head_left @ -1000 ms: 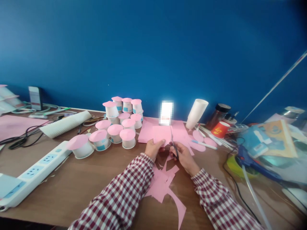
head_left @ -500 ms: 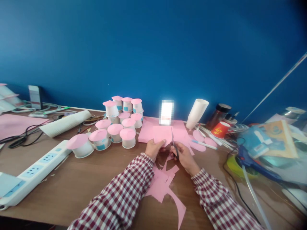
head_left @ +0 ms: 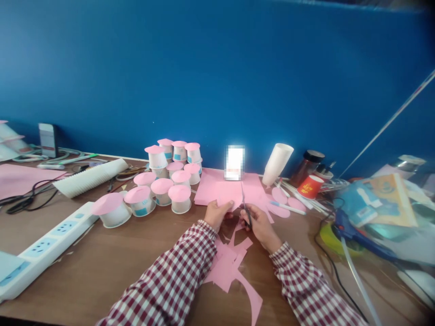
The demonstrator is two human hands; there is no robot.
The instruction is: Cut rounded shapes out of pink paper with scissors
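Observation:
My left hand [head_left: 219, 214] pinches a sheet of pink paper [head_left: 228, 194] between thumb and fingers. In my right hand [head_left: 258, 222] is a pair of scissors [head_left: 247, 210], its blades pointing away from me along the right side of that sheet. More pink paper [head_left: 204, 185] lies flat behind the hands, so the held sheet's outline is hard to tell from it. Pink offcuts [head_left: 227, 267] are scattered on the table between my forearms. To the left stand several white paper cups [head_left: 180, 206] upside down with pink paper cones on top, some of them stacked.
A phone [head_left: 234, 163] leans at the wall. Paper cup stacks [head_left: 277, 165] [head_left: 91, 177], a red cup [head_left: 310, 186] and pink paper discs [head_left: 279, 195] flank the work. A power strip [head_left: 50, 246] sits left; a blue glue gun [head_left: 360, 237] lies right with its cable.
The whole view has shifted slightly, with things sitting a little lower and further left. My hands keep the same hold on the pink paper and the scissors.

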